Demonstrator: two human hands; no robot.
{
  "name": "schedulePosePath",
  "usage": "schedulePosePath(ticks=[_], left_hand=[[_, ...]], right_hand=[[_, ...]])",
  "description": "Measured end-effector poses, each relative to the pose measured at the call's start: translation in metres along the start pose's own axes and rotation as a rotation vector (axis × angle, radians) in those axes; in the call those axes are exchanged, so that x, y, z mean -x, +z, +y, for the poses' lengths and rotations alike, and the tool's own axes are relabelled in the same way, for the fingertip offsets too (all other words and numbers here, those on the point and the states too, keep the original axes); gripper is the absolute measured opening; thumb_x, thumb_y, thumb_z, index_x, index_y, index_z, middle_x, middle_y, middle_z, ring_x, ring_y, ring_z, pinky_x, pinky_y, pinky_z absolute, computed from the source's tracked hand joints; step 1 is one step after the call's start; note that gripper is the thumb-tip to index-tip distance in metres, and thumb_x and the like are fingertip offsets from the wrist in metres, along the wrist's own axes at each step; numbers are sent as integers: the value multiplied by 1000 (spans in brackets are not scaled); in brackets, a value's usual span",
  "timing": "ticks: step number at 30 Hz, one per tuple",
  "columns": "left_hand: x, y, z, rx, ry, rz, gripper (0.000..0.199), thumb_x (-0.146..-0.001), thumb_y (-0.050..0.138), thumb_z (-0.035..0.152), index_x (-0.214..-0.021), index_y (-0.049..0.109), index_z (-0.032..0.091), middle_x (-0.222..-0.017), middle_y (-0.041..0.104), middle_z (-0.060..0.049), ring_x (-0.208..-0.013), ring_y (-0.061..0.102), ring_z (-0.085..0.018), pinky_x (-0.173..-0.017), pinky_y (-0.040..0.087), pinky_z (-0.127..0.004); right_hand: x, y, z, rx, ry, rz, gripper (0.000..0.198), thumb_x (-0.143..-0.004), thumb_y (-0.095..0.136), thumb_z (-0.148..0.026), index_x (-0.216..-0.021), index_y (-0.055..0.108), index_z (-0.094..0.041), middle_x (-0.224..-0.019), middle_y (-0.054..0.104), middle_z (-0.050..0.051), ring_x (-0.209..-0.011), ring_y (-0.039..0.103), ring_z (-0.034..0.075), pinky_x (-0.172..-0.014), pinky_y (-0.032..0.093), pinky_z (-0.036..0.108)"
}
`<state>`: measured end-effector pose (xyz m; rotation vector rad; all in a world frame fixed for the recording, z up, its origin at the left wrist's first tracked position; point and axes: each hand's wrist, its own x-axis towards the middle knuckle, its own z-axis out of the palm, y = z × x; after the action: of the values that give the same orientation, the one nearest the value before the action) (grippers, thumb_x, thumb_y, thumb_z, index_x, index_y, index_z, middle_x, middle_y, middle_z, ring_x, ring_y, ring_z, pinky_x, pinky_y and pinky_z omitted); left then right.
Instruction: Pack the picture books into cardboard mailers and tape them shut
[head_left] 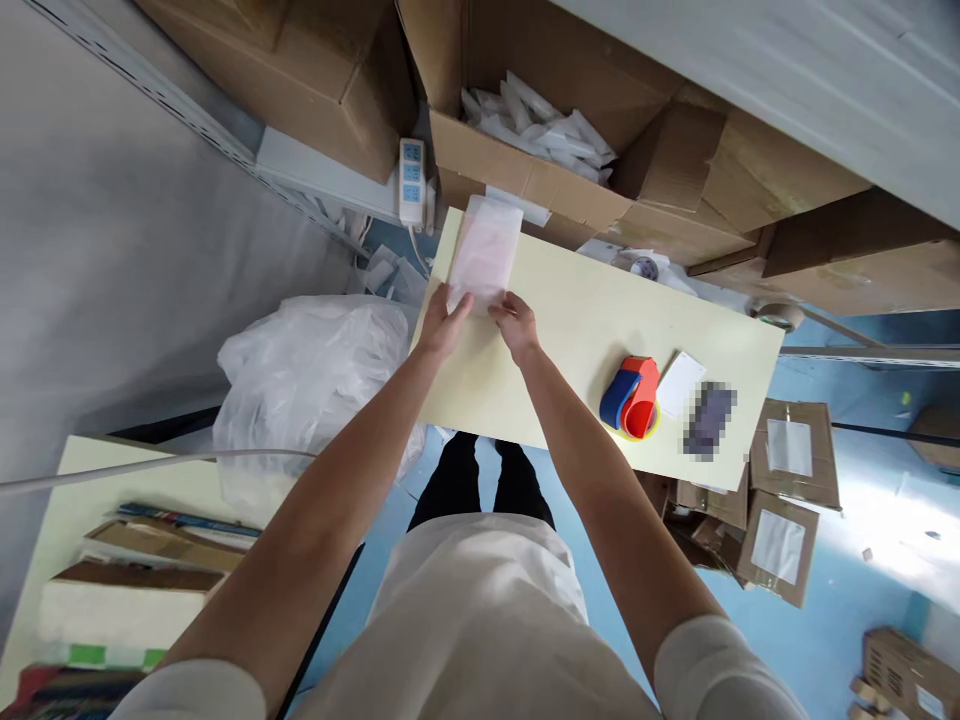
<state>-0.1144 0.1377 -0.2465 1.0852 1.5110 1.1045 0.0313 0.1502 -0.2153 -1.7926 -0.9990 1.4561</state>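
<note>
A flat packet in thin, translucent white wrap (486,248), faintly pink inside, is held over the left end of the pale yellow table (570,300). My left hand (444,322) grips its near left corner between thumb and fingers. At the near right corner, my right hand (514,322) pinches the same packet. The packet's far end reaches to the table's back edge, close to a cardboard box. Farther right on the table lie a red and blue tape dispenser (631,398), a white card (681,383) and a dark blurred-out object (709,420).
Behind the table, an open cardboard box (525,170) holds several white wrapped packets (547,125). A power strip (412,182) hangs at the back left. A large clear plastic bag (315,380) bulges left of the table. Labelled cartons (787,450) stand on the floor at right.
</note>
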Motion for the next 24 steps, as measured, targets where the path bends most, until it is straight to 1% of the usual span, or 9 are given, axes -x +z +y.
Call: schedulePosePath(ticks=[2, 4, 6, 7, 10, 13, 17, 21, 24], left_hand=[[11, -3, 2, -4, -29, 43, 60, -75, 64, 64, -118, 59, 22, -135, 52, -11, -134, 41, -29, -111, 33, -41], [32, -9, 9, 2, -86, 89, 68, -70, 69, 62, -123, 56, 22, -145, 42, -13, -139, 33, -32, -111, 32, -42], [63, -16, 22, 14, -150, 117, 72, -69, 72, 60, -127, 54, 21, -150, 35, -15, -140, 32, -33, -109, 36, -44], [82, -20, 30, 14, -172, 137, 70, -70, 71, 59, -127, 53, 21, -150, 35, -15, -139, 33, -33, -108, 37, -44], [140, -28, 53, 23, -205, 196, 65, -74, 70, 55, -127, 53, 23, -149, 38, -14, -137, 37, -32, -106, 39, -44], [189, -31, 70, 70, -179, 327, 63, -75, 69, 53, -126, 50, 23, -144, 43, -15, -137, 38, -32, -104, 42, -46], [235, -30, 82, 180, -95, 549, 59, -70, 72, 54, -117, 52, 23, -134, 51, -14, -132, 45, -31, -99, 46, -45], [275, -30, 86, 213, -76, 652, 55, -67, 72, 56, -105, 56, 20, -122, 60, -14, -122, 54, -30, -97, 48, -46], [309, -34, 86, 211, -100, 746, 51, -65, 71, 57, -95, 58, 18, -110, 65, -14, -112, 60, -30, -92, 51, -46]], right_hand=[[16, -6, 3, -29, 50, 56, 56, -68, 65, -30, -123, 56, -19, -125, 56, 11, -104, 59, 22, -88, 48, 37], [45, -17, 9, -57, 59, 64, 63, -69, 65, -30, -129, 51, -21, -132, 51, 12, -103, 60, 22, -86, 49, 36], [83, -33, 18, -84, 58, 39, 59, -69, 65, -31, -127, 53, -23, -129, 54, 11, -97, 62, 20, -83, 50, 35], [105, -43, 23, -85, 72, 21, 57, -68, 65, -31, -123, 56, -24, -125, 56, 10, -91, 63, 19, -81, 50, 35], [165, -71, 39, -89, 60, -11, 49, -67, 66, -30, -115, 60, -24, -112, 61, 6, -77, 63, 15, -73, 50, 32], [205, -94, 51, -75, -5, -75, 44, -68, 65, -29, -112, 60, -24, -105, 62, 5, -70, 62, 12, -68, 49, 30], [223, -108, 50, -38, -85, -194, 43, -67, 65, -29, -109, 60, -22, -99, 62, 4, -65, 61, 12, -66, 49, 30], [224, -109, 38, -27, -153, -289, 40, -66, 65, -30, -105, 61, -22, -96, 63, 3, -65, 61, 12, -69, 51, 32], [226, -100, 31, 8, -192, -412, 36, -67, 66, -32, -101, 63, -21, -95, 64, 3, -67, 61, 13, -70, 51, 32]])
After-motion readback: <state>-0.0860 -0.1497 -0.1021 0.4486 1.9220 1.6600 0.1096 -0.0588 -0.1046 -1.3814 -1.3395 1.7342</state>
